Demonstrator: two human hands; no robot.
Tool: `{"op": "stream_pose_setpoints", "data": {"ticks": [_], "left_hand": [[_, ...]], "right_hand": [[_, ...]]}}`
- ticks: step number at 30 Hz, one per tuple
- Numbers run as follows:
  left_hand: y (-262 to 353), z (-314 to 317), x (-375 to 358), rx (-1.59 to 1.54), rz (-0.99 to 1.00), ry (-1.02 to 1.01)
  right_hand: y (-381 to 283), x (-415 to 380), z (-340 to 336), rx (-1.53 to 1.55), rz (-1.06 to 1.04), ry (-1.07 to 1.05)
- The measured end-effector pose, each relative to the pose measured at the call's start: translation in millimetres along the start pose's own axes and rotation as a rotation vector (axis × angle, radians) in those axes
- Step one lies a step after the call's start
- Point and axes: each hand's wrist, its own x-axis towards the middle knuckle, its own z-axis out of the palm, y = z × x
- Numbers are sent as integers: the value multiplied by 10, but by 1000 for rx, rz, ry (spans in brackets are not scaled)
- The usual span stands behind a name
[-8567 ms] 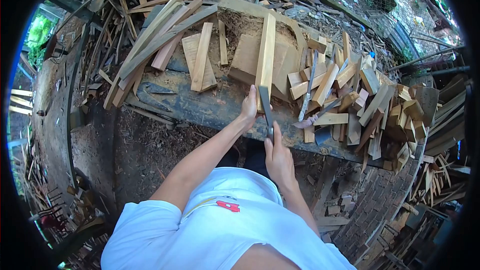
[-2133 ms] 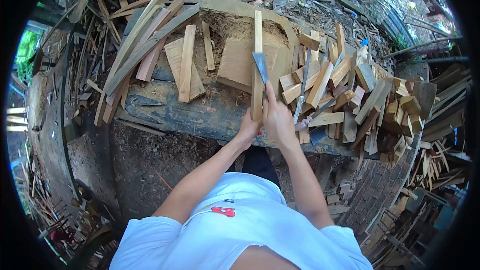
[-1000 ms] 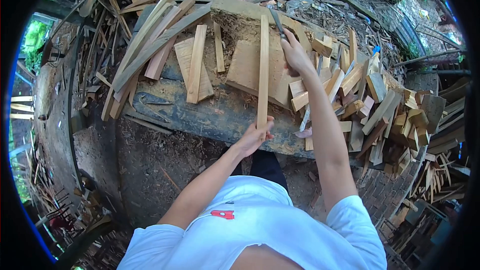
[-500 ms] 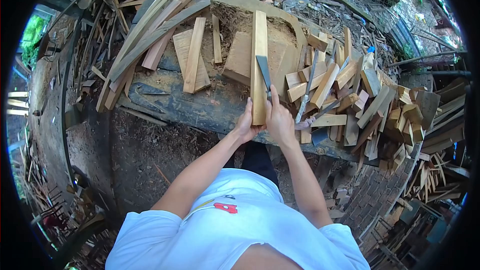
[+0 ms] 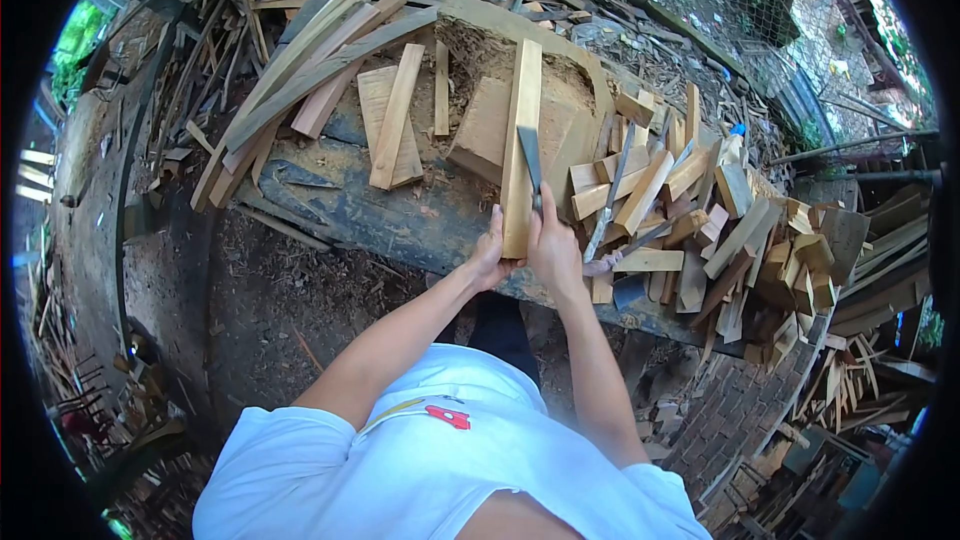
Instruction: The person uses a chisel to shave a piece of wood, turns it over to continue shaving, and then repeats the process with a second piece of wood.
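Note:
A long squared wooden bar points away from me, its far part over a thick wooden block on the bench. At its near end, my left hand grips the left side and underside with the thumb up along the edge. My right hand is closed round the handle of a hand tool with a flat dark blade, index finger stretched along it. The blade lies on the bar's right side, with its wide angled tip pointing away. Most of the handle is hidden in my fingers.
A dark, worn bench runs in front of me. Cut wood pieces are heaped on the right, among them a long thin tool. Loose strips lie left of the block, and long planks lean farther left.
The view has shifted slightly, and the bar now leans a little to the right at its far end. Both hands keep their grips; the blade stays at nearly the same place on the bar.

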Motion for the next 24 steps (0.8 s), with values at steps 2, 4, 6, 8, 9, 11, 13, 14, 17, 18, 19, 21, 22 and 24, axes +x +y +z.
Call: {"op": "stream_pose_setpoints", "data": {"ticks": [2, 4, 6, 8, 9, 11, 13, 14, 17, 18, 19, 21, 22, 24], "left_hand": [[22, 50, -17, -45, 11, 19], [3, 69, -13, -60, 19, 40], [24, 85, -11, -88, 36, 66], [52, 105, -50, -132, 37, 59], [48, 82, -50, -115, 13, 68], [33, 26, -61, -113, 7, 63], [41, 27, -76, -100, 6, 50], [69, 38, -96, -82, 0, 37], [119, 69, -134, -47, -5, 42], [116, 89, -138, -39, -12, 51], [105, 96, -138, -30, -18, 47], [82, 125, -117, -63, -18, 93], [79, 138, -103, -65, -18, 87], [67, 123, -93, -121, -26, 46]], "right_hand": [[21, 199, 2, 9, 4, 10], [19, 197, 3, 13, -3, 9], [44, -67, 13, 1, -32, -9], [115, -388, 69, 26, -37, -36], [130, -534, 93, 44, -42, -31], [159, -583, 121, 82, -58, -13], [25, -292, -22, 18, 9, -80], [-52, -71, -86, -43, 66, -143], [-63, 660, -118, -4, 0, -45], [23, 850, -66, 21, -62, 13], [42, 938, -45, 25, -55, 21], [78, 1047, -41, -91, -83, 54], [49, 969, -64, -97, -83, 58], [4, 549, -65, -80, -57, 10]]}}
